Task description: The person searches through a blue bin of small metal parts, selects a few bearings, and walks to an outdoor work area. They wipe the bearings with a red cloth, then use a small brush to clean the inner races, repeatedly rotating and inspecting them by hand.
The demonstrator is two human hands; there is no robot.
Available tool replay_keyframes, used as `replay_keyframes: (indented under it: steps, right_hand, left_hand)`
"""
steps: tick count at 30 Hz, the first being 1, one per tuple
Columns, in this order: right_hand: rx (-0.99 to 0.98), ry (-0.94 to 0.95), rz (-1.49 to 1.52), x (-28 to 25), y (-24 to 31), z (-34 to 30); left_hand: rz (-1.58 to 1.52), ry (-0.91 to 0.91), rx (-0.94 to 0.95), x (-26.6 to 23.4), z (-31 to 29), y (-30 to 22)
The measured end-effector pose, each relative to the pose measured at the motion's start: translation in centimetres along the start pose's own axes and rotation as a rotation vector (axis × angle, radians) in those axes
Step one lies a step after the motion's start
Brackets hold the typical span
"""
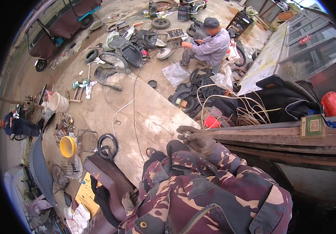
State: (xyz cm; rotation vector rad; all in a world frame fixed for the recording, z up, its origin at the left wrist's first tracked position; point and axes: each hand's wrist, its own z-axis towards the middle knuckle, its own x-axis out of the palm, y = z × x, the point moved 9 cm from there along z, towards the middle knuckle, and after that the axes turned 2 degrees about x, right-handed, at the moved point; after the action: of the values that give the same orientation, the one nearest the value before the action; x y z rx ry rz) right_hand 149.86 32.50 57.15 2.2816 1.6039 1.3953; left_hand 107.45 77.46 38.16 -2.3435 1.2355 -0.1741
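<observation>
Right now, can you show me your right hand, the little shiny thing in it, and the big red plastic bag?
Right hand [200, 142]: head view, middle of the gloved hand.
Little shiny thing [186, 134]: head view, its visible shiny side.
Big red plastic bag [332, 103]: head view, middle of its front.

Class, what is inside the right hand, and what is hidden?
A small shiny piece shows in the right hand; fingers cover part of it, so its full shape is hidden.

Left hand [128, 201] partly hidden; shiny piece [186, 134] in right hand [201, 142] unclear
</observation>
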Motion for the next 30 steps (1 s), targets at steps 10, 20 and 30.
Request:
replay_keyframes:
  steps: [10,20,30]
  right_hand:
    - [-0.045,0.079,0.067,8.2,2.3,7.0]
    - [0.084,0.235,-0.273,7.0,6.7,19.6]
    - [0.335,0.4,-0.323,9.7,11.9,29.8]
  left_hand:
    - [-0.202,0.309,0.038,-1.6,8.6,-14.0]
    - [-0.214,-0.081,-0.08,1.9,12.2,-12.9]
    - [-0.218,-0.128,0.027,14.1,7.4,-22.9]
